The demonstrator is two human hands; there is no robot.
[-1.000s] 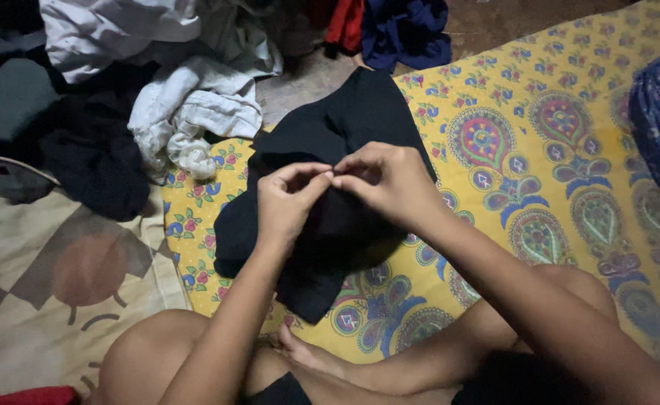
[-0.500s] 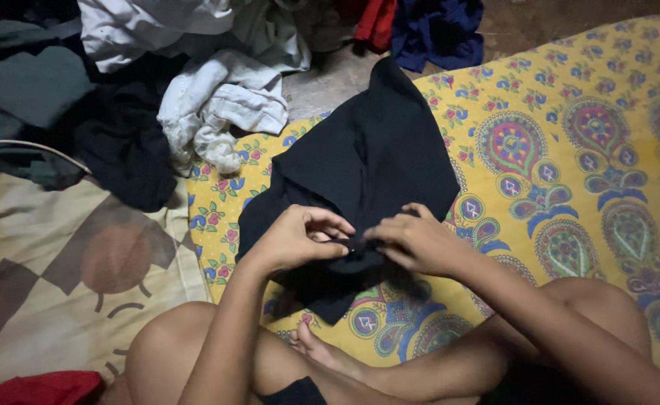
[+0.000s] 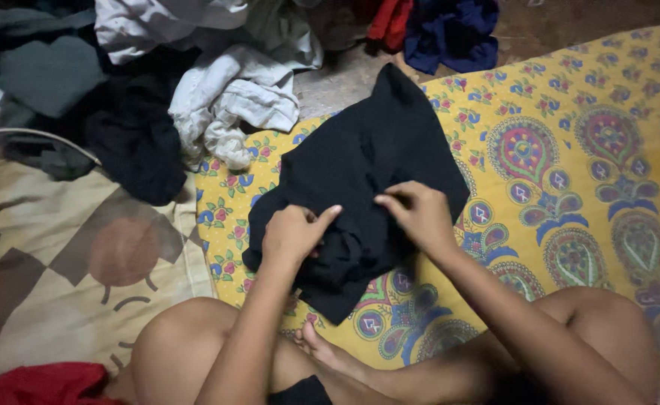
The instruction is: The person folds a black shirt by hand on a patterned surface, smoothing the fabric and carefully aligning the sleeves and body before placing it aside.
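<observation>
- Black garment (image 3: 360, 161) lies rumpled on the yellow paisley sheet (image 3: 570, 150).
- Left hand (image 3: 292, 232) pinches its lower folds; right hand (image 3: 420, 214) presses and grips the cloth beside it.
- Dark folds hide the garment's shape.
- White clothes (image 3: 225, 97) are heaped behind.

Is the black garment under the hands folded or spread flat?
Partly folded: the black garment lies bunched in overlapping layers, both hands gripping its creased near part.
</observation>
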